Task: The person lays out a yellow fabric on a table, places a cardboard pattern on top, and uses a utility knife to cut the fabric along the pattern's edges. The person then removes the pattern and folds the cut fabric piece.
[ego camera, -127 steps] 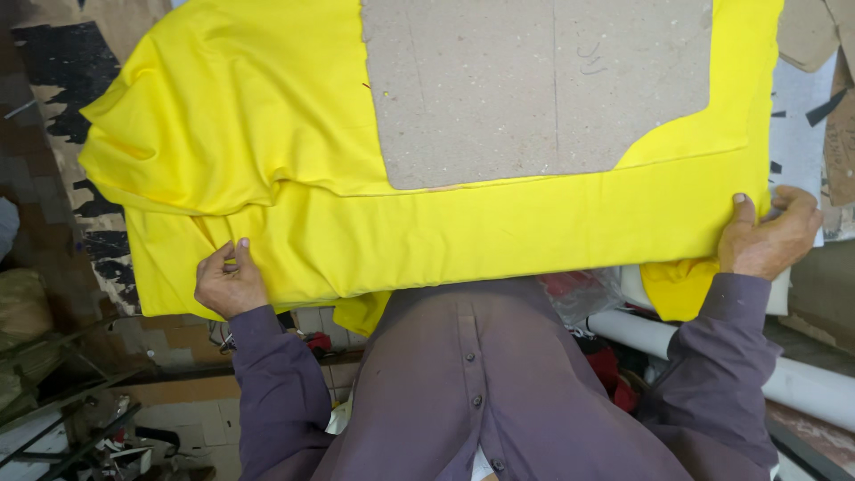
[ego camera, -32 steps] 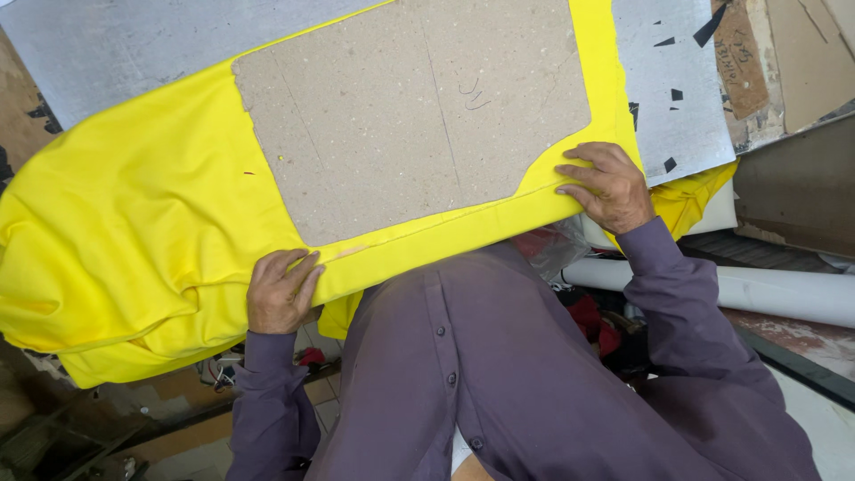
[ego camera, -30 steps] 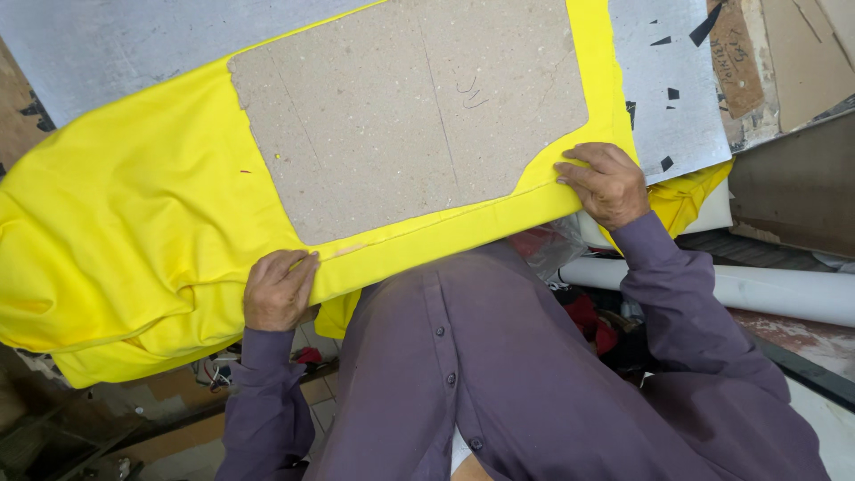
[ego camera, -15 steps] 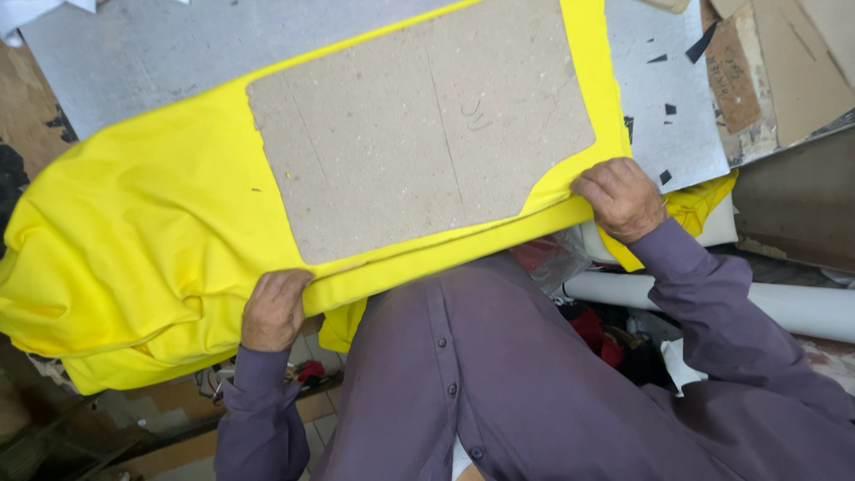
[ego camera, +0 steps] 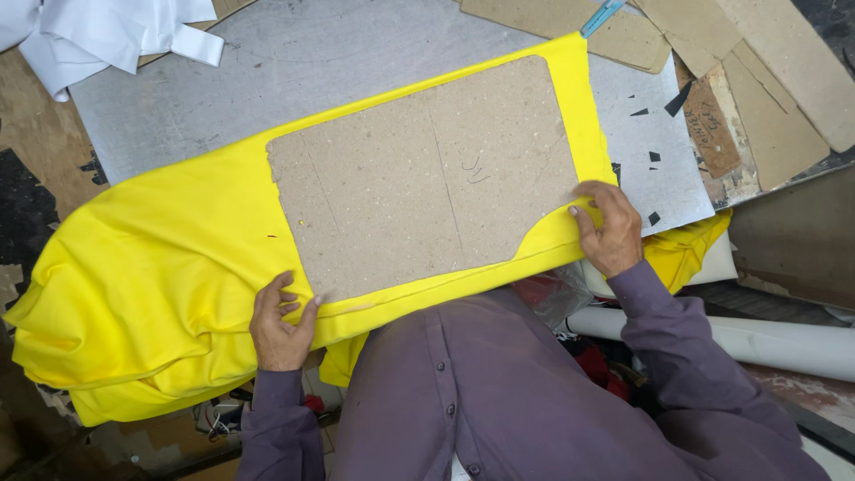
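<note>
- A yellow cloth [ego camera: 169, 267] lies spread across the grey desk [ego camera: 356, 62], with its left part bunched in thick folds that hang over the near edge.
- A brown cardboard sheet [ego camera: 427, 178] with rounded corners lies flat on top of the cloth, tilted so its right end sits farther from the person.
- A narrow strip of the cloth is folded up along the near edge of the cardboard sheet.
- The left hand [ego camera: 280, 325] rests on that folded strip at the sheet's near left corner; its fingers [ego camera: 298, 307] are bent and close together, pressing down on the cloth rather than pinching it.
- The right hand [ego camera: 610, 227] lies at the sheet's near right corner, fingers [ego camera: 583, 214] curled and pressing the yellow edge against the cardboard.
- White fabric [ego camera: 98, 36] sits at the desk's far left corner.
- Loose cardboard pieces [ego camera: 766, 80] lie at the far right, beside the cloth.
- A white tube [ego camera: 784, 343] lies below the desk's edge, right of the person's purple shirt [ego camera: 499, 401].
</note>
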Tool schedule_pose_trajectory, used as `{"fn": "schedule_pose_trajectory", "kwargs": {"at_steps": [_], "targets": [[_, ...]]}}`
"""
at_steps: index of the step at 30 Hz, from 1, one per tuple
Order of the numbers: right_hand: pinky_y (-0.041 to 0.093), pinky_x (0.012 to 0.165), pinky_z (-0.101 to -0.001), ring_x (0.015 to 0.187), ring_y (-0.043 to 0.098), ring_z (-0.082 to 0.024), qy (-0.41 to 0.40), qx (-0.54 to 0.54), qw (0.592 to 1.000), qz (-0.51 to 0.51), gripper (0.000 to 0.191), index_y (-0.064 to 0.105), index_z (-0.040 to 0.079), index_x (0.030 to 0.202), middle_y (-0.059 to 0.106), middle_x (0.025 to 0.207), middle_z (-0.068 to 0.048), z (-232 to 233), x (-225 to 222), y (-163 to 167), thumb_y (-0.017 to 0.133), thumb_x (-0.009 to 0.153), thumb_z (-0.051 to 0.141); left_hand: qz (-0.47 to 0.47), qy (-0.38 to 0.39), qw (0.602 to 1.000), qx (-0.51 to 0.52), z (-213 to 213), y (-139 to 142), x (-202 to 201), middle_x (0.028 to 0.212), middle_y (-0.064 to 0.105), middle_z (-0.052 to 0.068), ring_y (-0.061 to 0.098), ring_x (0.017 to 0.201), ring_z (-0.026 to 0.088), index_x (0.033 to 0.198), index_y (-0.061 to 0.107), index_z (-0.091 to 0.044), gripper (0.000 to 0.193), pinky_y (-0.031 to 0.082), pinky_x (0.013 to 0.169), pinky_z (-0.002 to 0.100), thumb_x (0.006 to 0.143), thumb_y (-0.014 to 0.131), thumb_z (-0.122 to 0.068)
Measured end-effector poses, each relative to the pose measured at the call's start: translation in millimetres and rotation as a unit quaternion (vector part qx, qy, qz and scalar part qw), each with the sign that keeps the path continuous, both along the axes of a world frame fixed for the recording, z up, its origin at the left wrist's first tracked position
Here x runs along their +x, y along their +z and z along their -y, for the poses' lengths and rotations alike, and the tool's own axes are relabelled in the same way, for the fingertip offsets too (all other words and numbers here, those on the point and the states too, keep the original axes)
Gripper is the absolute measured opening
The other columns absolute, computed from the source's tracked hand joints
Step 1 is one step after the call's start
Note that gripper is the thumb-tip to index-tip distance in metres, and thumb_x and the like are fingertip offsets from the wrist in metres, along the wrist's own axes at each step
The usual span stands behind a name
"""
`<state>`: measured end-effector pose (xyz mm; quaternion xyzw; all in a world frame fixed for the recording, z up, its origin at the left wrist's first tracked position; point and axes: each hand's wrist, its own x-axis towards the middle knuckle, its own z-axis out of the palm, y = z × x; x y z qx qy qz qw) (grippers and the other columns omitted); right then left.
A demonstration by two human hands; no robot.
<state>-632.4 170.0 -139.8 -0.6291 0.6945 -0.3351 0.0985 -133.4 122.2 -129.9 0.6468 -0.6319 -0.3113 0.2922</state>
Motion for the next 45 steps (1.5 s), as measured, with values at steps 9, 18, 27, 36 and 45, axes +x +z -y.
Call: {"fn": "schedule_pose_trajectory", "kwargs": {"at_steps": [9, 18, 27, 36, 45], "targets": [[0.058, 0.076, -0.0303, 0.082, 0.071, -0.019, -0.185, 0.066, 0.971, 0.137, 0.023, 0.075, -0.003, 0.111, 0.075, 0.100, -0.016, 38, -2, -31, 0.079, 0.090, 0.004, -0.025, 0.064, 0.990, 0.120, 25, -36, 0, 0.098, 0.071, 0.016, 0.067, 0.082, 0.018, 0.128, 0.069, 0.005, 0.043, 0.056, 0.077, 0.030, 0.087, 0.079, -0.003], [0.058, 0.072, -0.0272, 0.077, 0.069, -0.012, -0.194, 0.029, 0.964, 0.179, 0.021, 0.075, -0.002, 0.107, 0.076, 0.099, -0.011, 39, -7, -32, 0.078, 0.086, -0.003, -0.180, 0.100, 0.970, 0.128, 26, -69, 9, 0.106, 0.069, 0.010, 0.067, 0.087, 0.012, 0.129, 0.067, 0.006, 0.045, 0.056, 0.078, 0.024, 0.086, 0.078, 0.002], [0.058, 0.074, -0.0245, 0.079, 0.068, -0.010, -0.183, 0.013, 0.966, 0.183, 0.019, 0.074, -0.004, 0.110, 0.075, 0.094, -0.009, 41, -11, -35, 0.076, 0.091, -0.005, -0.239, 0.120, 0.952, 0.146, 26, -78, 8, 0.102, 0.071, 0.007, 0.068, 0.080, 0.007, 0.127, 0.067, 0.005, 0.043, 0.057, 0.069, 0.021, 0.086, 0.076, 0.005], [0.056, 0.074, -0.0231, 0.077, 0.065, -0.008, -0.183, -0.028, 0.964, 0.192, 0.013, 0.075, -0.003, 0.105, 0.074, 0.092, -0.007, 48, -20, -42, 0.078, 0.092, -0.003, -0.326, 0.117, 0.930, 0.124, 24, -85, -5, 0.098, 0.070, 0.008, 0.060, 0.075, 0.009, 0.130, 0.068, 0.007, 0.044, 0.051, 0.063, 0.022, 0.087, 0.076, 0.008], [0.049, 0.064, -0.0238, 0.067, 0.058, -0.008, -0.214, -0.082, 0.966, 0.123, 0.010, 0.076, -0.002, 0.099, 0.072, 0.083, -0.007, 48, -20, -52, 0.077, 0.091, -0.007, -0.204, 0.095, 0.973, 0.045, 28, -80, -24, 0.114, 0.072, 0.014, 0.069, 0.100, 0.016, 0.120, 0.071, 0.008, 0.037, 0.061, 0.083, 0.027, 0.084, 0.078, 0.005]]}}
